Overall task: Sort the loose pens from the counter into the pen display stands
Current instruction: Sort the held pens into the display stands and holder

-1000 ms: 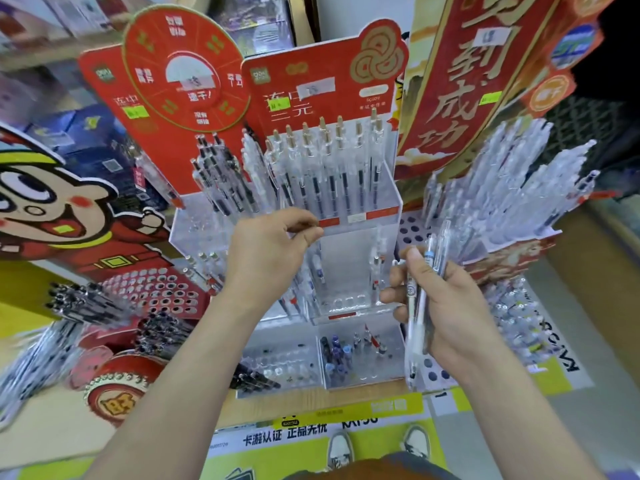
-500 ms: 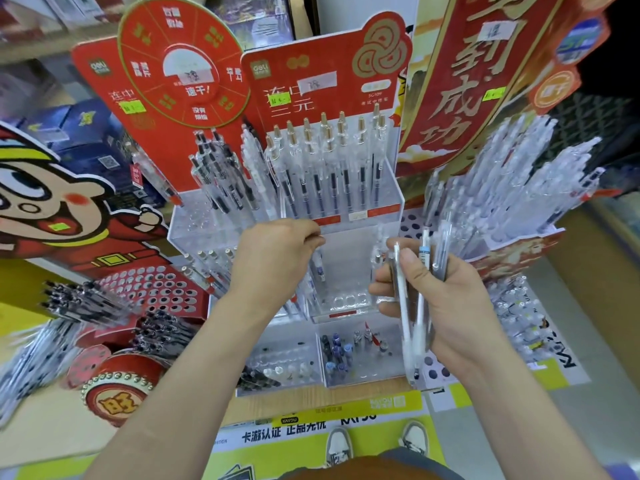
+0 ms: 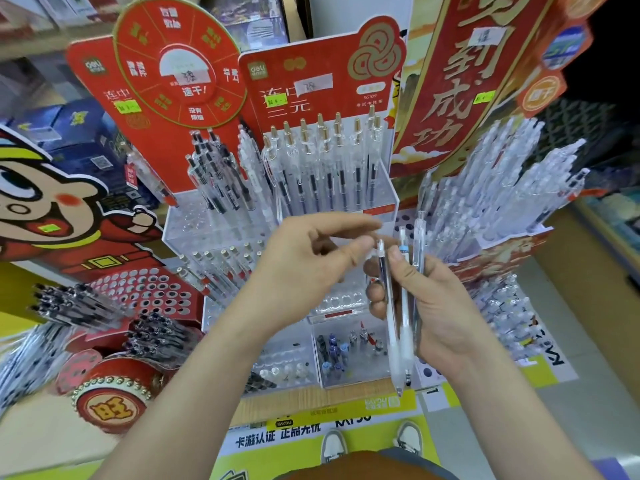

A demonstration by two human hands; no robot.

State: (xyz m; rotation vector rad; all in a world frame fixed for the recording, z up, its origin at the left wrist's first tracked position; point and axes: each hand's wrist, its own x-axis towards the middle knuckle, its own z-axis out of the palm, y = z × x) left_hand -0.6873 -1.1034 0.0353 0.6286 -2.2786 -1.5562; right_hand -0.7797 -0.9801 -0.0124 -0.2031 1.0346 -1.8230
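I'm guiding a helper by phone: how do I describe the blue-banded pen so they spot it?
Find the clear stand of gold-tipped pens under the middle red card. In front, the right hand grips three pens upright. The wanted pen is the middle one, the only one with a blue band near its top.

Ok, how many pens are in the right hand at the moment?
3, held upright side by side in the right hand: the dark-cored pen nearest the left hand, the blue-banded pen in the middle, the tallest pen beyond it. More may be hidden in the grip.
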